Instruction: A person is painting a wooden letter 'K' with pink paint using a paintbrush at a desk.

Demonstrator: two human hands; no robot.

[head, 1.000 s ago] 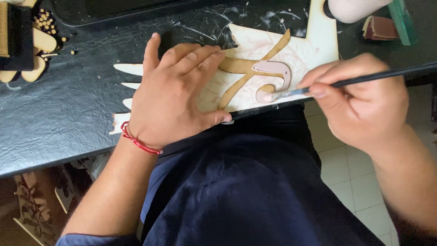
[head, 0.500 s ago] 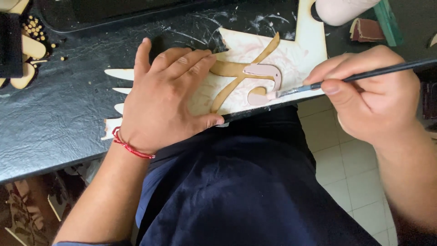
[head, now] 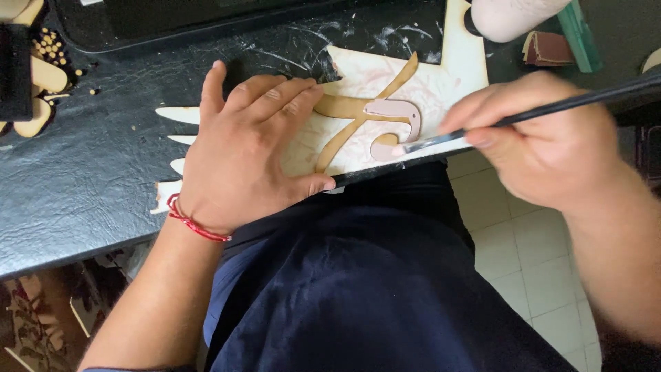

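Paintbrush (head: 551,110) in the right hand (head: 544,141): the fingers pinch its thin dark handle, and the pale bristle tip touches the lower curl of a pink-painted scroll (head: 396,120) on a flat wooden cutout (head: 441,86). That grip is narrow, closed on the brush. The cutout lies at the near edge of the black counter (head: 89,186), its cream face smeared with faint pink, with an unpainted tan flourish crossing it beside the pink part.

The left hand (head: 251,148) lies flat on the cutout's left half, fingers spread and pointing toward the far edge, thumb along the near edge; it grasps nothing, only presses down. A red thread bracelet (head: 196,224) circles its wrist. Pale pointed tips of the cutout (head: 175,114) stick out from under the hand toward the counter's left side.

At the far left corner sit small wooden pieces (head: 38,83) and a scatter of tiny beads (too small to tell more). At the far right, a pale rounded container (head: 513,17) stands just beyond the cutout, with a brown block (head: 547,48) and a green strip (head: 578,38) beside it. White paint streaks mark the counter near its far edge. Below the counter show dark blue clothing (head: 365,289) and a tiled floor (head: 509,241).
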